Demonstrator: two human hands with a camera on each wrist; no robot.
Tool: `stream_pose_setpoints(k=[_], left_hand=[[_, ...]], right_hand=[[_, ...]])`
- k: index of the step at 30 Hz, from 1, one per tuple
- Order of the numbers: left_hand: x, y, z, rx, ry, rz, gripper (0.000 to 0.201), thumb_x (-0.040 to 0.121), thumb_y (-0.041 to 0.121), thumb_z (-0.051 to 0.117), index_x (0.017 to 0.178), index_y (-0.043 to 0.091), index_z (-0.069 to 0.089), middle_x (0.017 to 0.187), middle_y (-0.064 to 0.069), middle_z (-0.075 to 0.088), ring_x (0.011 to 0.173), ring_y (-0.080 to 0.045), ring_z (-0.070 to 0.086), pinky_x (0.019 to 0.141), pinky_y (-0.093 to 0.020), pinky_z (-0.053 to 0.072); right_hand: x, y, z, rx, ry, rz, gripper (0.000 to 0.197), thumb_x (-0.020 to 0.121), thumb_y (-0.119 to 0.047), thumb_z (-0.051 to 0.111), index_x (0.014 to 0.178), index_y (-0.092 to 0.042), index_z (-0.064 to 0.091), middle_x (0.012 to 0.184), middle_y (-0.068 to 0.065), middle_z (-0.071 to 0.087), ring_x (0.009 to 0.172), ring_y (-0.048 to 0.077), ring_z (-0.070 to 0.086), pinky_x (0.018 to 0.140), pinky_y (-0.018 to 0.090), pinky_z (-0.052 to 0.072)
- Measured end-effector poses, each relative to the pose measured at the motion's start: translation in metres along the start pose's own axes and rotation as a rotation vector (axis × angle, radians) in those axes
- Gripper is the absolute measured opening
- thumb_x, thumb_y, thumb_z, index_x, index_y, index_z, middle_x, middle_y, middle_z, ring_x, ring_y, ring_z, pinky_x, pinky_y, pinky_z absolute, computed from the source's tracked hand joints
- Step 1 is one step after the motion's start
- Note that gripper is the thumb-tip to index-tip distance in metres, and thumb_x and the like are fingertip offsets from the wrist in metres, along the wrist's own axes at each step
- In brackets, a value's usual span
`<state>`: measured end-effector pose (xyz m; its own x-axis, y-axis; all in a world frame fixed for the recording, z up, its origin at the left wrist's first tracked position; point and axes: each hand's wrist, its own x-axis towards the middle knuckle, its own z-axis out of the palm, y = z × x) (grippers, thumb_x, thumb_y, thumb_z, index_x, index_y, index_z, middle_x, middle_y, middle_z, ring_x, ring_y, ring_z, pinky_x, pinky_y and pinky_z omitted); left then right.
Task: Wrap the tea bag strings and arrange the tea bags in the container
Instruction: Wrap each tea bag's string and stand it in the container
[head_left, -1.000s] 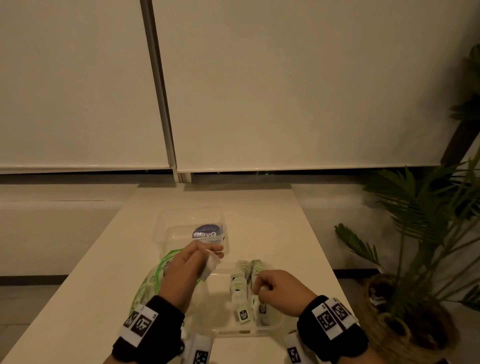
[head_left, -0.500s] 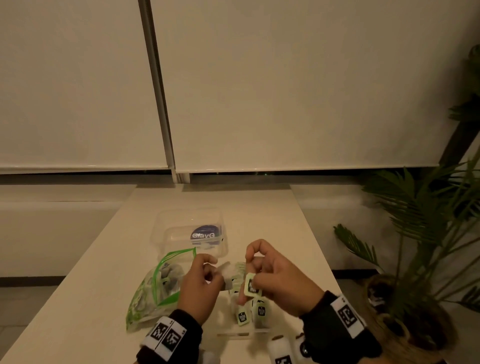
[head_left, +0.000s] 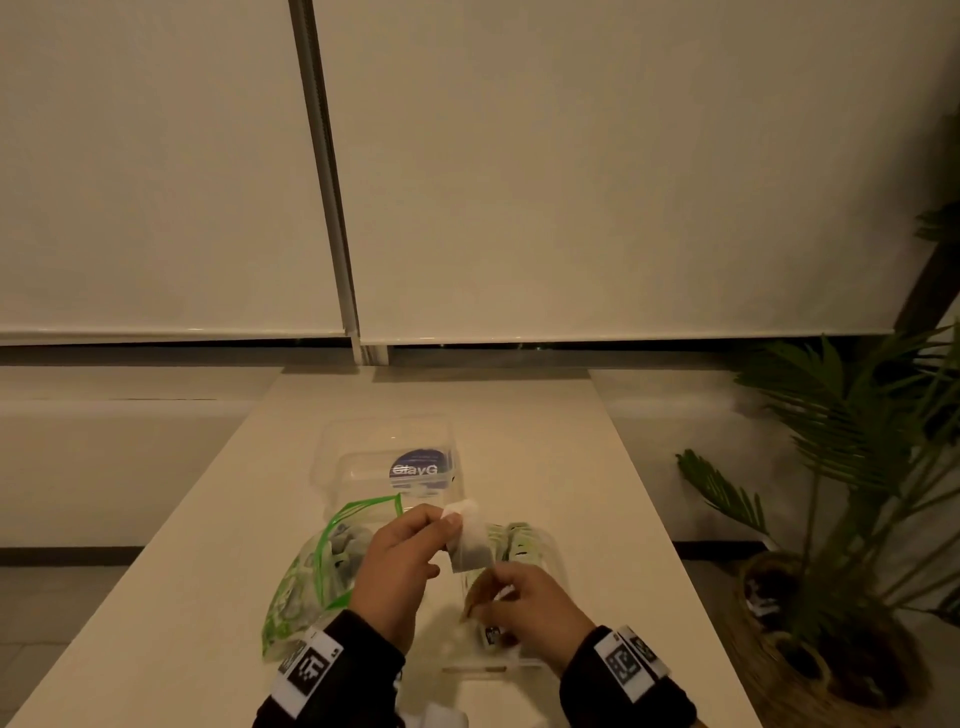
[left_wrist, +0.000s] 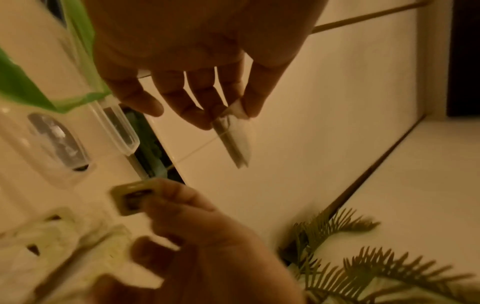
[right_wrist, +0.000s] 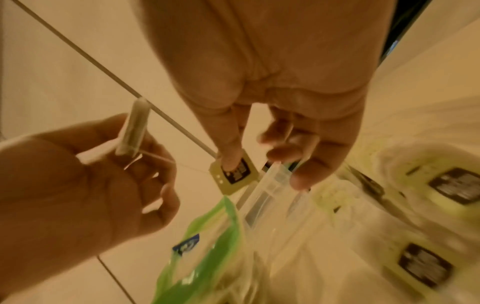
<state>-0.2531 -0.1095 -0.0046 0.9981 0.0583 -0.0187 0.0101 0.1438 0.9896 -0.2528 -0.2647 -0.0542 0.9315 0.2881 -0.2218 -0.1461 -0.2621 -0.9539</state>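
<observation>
left hand (head_left: 400, 564) pinches the top edge of a tea bag (head_left: 470, 543) between thumb and fingertips, bag hanging free above the clear container (head_left: 558, 558). right hand (head_left: 530, 608) pinches the paper tag (right_wrist: 233, 174) between thumb and forefinger, just below and right of the bag. thin string (right_wrist: 166, 159) runs taut-ish between bag and tag; one loop looks to sit around the bag's upper part in the left wrist view, hard to be sure, it is blurred. wrapped tea bags with tags (head_left: 514, 540) already stand in a row at the far end of the container, which sits on the table (head_left: 208, 519). green zip bag (head_left: 317, 577) with more tea bags lies just left of the container, mouth open. a clear lid with a blue label (head_left: 421, 470) lies beyond it.

judgement: mid-wrap on this bag, several more in the zip bag to go.

risks: string is thin and the tag pinch is small, so a hard pull could slip the tag out or tear it off the string. too little tension and the loops slide off the soft bag's end and unwind. left pinch is only on the top edge, so winding force could twist the bag or crush it. right hand works low over the container, so it could knock the standing row over.
</observation>
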Motion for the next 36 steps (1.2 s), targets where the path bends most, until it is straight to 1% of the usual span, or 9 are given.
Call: stream_pose_setpoints(k=[3, 6, 10, 13, 18, 24, 29, 33, 36], left_hand=[[-0.003, -0.003, -0.004, 0.102, 0.0, 0.085, 0.027, 0.09, 0.006, 0.06, 0.064, 0.01, 0.057, 0.063, 0.001, 0.052, 0.061, -0.009, 0.045, 0.064, -0.029, 0.034], [-0.003, -0.006, -0.008, 0.159, -0.056, 0.107, 0.027, 0.088, 0.008, 0.065, 0.062, 0.012, 0.062, 0.062, 0.001, 0.054, 0.061, -0.01, 0.048, 0.066, -0.029, 0.039], [-0.004, -0.012, -0.007, 0.129, -0.043, 0.007, 0.03, 0.089, 0.004, 0.062, 0.061, 0.014, 0.064, 0.067, -0.008, 0.058, 0.065, -0.019, 0.054, 0.067, -0.038, 0.048], [-0.004, -0.014, -0.005, 0.042, -0.03, -0.1, 0.025, 0.089, 0.001, 0.059, 0.065, 0.006, 0.059, 0.067, -0.011, 0.058, 0.061, -0.021, 0.06, 0.067, -0.039, 0.053], [-0.003, -0.019, -0.004, 0.028, -0.062, -0.185, 0.026, 0.091, 0.003, 0.06, 0.066, 0.006, 0.052, 0.063, -0.011, 0.057, 0.063, -0.03, 0.065, 0.062, -0.037, 0.054], [-0.002, -0.02, -0.004, -0.03, -0.021, -0.274, 0.022, 0.092, 0.009, 0.06, 0.073, 0.008, 0.05, 0.071, -0.014, 0.057, 0.073, -0.037, 0.068, 0.059, -0.035, 0.055], [-0.001, -0.016, -0.004, -0.116, -0.043, -0.326, 0.011, 0.094, 0.008, 0.056, 0.085, 0.005, 0.053, 0.083, -0.022, 0.061, 0.079, -0.042, 0.07, 0.058, -0.035, 0.056], [-0.002, -0.023, -0.003, 0.0, -0.076, -0.309, 0.019, 0.092, 0.006, 0.058, 0.074, 0.007, 0.051, 0.078, -0.021, 0.058, 0.084, -0.046, 0.069, 0.064, -0.038, 0.057], [-0.005, -0.027, 0.0, 0.023, -0.079, -0.266, 0.026, 0.091, 0.002, 0.058, 0.068, 0.008, 0.048, 0.062, -0.011, 0.052, 0.074, -0.038, 0.069, 0.062, -0.036, 0.056]], right_hand=[[0.012, -0.01, -0.007, 0.03, 0.158, -0.035, 0.024, 0.083, -0.012, 0.065, 0.067, -0.029, 0.07, 0.072, 0.004, 0.048, 0.067, 0.016, 0.05, 0.055, 0.029, 0.048], [0.019, -0.025, -0.015, 0.151, 0.176, -0.075, 0.028, 0.09, -0.005, 0.058, 0.074, -0.024, 0.071, 0.067, 0.0, 0.054, 0.066, 0.014, 0.051, 0.055, 0.031, 0.053], [0.022, -0.048, -0.02, 0.176, 0.155, -0.163, 0.02, 0.092, -0.003, 0.055, 0.086, -0.01, 0.072, 0.084, 0.001, 0.068, 0.079, 0.009, 0.06, 0.066, 0.03, 0.054], [0.023, -0.057, -0.02, 0.08, 0.201, -0.289, 0.015, 0.087, -0.002, 0.062, 0.085, -0.013, 0.072, 0.087, 0.003, 0.071, 0.08, 0.007, 0.061, 0.072, 0.026, 0.052], [0.022, -0.064, -0.013, -0.083, 0.209, -0.378, 0.028, 0.083, -0.001, 0.066, 0.094, -0.026, 0.065, 0.07, -0.003, 0.062, 0.069, 0.002, 0.056, 0.072, 0.012, 0.045], [0.018, -0.062, -0.006, -0.19, 0.243, -0.431, 0.011, 0.083, -0.008, 0.068, 0.083, -0.018, 0.073, 0.078, -0.008, 0.066, 0.07, -0.001, 0.056, 0.064, 0.01, 0.039], [0.013, -0.047, -0.002, -0.288, 0.32, -0.615, 0.01, 0.081, -0.009, 0.07, 0.08, -0.019, 0.07, 0.091, -0.01, 0.061, 0.083, 0.01, 0.059, 0.067, 0.01, 0.039], [0.015, -0.044, -0.004, -0.273, 0.379, -0.557, 0.01, 0.085, -0.009, 0.068, 0.081, -0.019, 0.067, 0.087, -0.012, 0.06, 0.077, 0.007, 0.058, 0.065, 0.011, 0.041], [0.019, -0.048, -0.008, -0.18, 0.38, -0.424, 0.017, 0.087, -0.011, 0.065, 0.078, -0.025, 0.063, 0.076, -0.015, 0.062, 0.066, 0.003, 0.053, 0.061, 0.015, 0.043]])
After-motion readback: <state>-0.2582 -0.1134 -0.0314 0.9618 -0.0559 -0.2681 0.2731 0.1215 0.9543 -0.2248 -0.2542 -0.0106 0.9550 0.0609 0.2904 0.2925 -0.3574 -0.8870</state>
